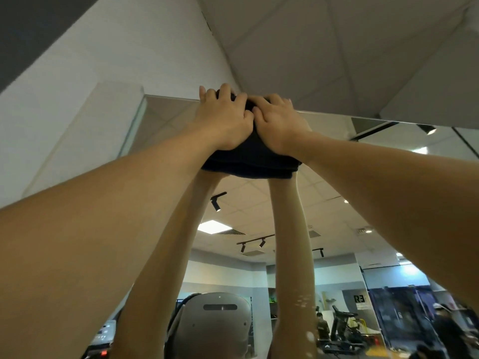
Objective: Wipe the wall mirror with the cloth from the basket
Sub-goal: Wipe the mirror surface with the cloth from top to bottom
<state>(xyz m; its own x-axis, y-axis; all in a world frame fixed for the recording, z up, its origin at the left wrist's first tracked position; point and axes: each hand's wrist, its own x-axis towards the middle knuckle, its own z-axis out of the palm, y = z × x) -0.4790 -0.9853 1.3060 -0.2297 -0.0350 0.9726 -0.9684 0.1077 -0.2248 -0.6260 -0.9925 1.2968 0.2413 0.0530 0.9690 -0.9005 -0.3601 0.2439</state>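
Both arms reach high overhead. My left hand [225, 117] and my right hand [278, 124] lie side by side, fingers touching, pressing a folded dark cloth [248, 163] flat against the wall mirror [363, 177] right at its top edge. The cloth's lower fold sticks out below my palms. The mirror reflects my two forearms and the headset below them. The basket is out of sight.
A white wall [77, 99] borders the mirror's left edge, and the tiled ceiling [337, 47] meets the mirror top. The reflection shows ceiling lights, a treadmill [342, 330] and people at the lower right. Pale specks [303, 300] dot the glass low down.
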